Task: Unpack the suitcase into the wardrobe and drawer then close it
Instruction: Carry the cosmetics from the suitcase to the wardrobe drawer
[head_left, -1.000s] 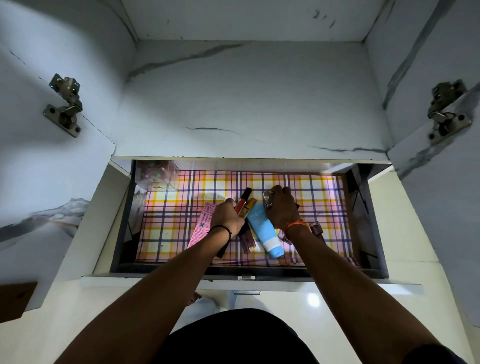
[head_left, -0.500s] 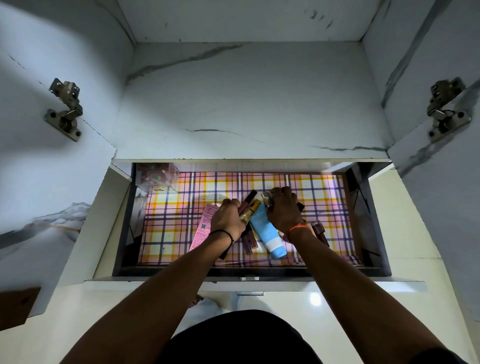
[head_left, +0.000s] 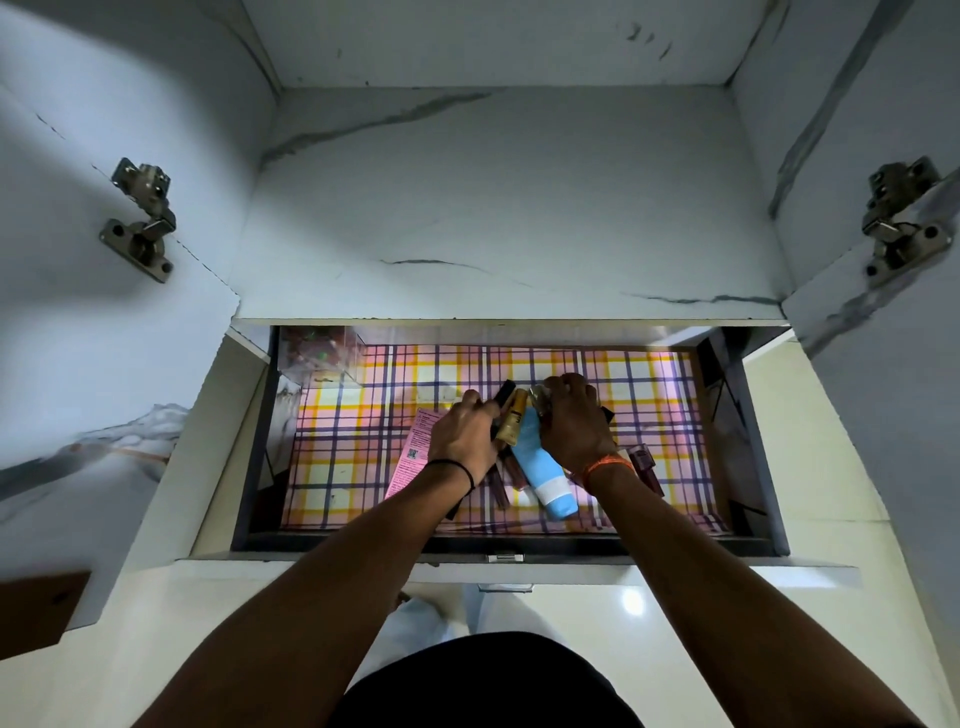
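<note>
While both hands (head_left: 519, 431) grip cosmetics, the open drawer (head_left: 769, 467) shows plaid lining (head_left: 353, 457) under marbled wardrobe (head_left: 493, 208).

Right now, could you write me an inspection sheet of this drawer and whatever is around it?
Surface: open drawer, plaid liner.
Job's things: blue tube, gold tube, pink box, dark lip-gloss tubes, lying on the liner.
Clutter: nothing seen.
Grips: left hand curled round a dark stick; right hand curled over small items, unclear which.
Cables: nothing seen.
Surroundings: marble-look wardrobe shelf, door hinges, glossy floor.
</note>
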